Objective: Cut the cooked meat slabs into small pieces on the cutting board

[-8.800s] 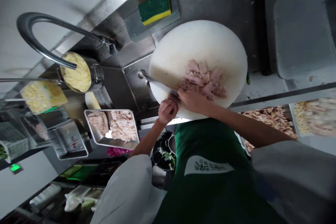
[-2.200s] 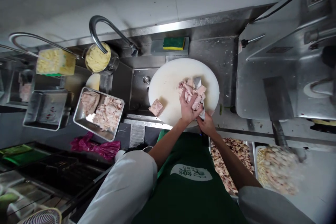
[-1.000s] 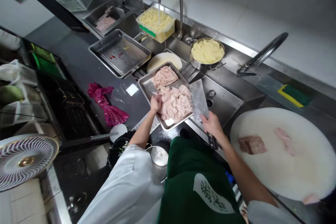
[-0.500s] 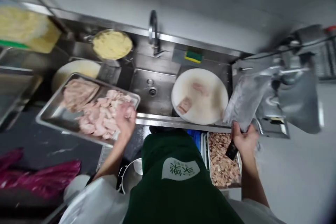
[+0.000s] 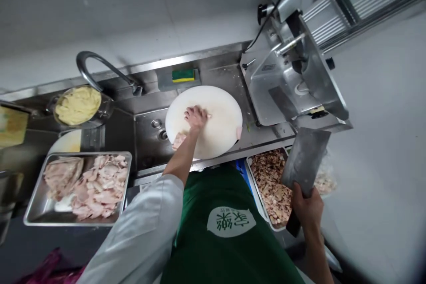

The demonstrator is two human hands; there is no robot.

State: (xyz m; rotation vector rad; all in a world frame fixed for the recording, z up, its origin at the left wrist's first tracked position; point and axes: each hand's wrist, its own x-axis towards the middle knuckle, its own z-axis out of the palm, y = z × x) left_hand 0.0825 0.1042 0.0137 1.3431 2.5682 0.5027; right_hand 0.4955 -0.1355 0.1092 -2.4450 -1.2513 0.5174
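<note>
My left hand [image 5: 196, 117] reaches over the round white cutting board [image 5: 219, 115], fingers curled down on a small scrap of meat that I can barely see. A chunk of pink meat [image 5: 179, 140] lies at the board's near left edge, by my forearm. My right hand [image 5: 308, 208] is down at my right side, closed round the dark handle of a wide steel cleaver [image 5: 304, 159], blade pointing up over a tray of chopped meat [image 5: 271, 179]. A steel tray of sliced pink meat [image 5: 83, 185] sits at the left.
A steel meat slicer [image 5: 293, 71] stands right of the board. A green and yellow sponge [image 5: 182, 74] lies behind the board, beside a tap [image 5: 100, 66]. A pot of pale yellow food [image 5: 78, 105] sits in the sink area at the left. I wear a green apron [image 5: 226, 226].
My left hand left the tray of sliced meat and moved onto the cutting board. My right hand lowered the cleaver to my right side. The view swung right.
</note>
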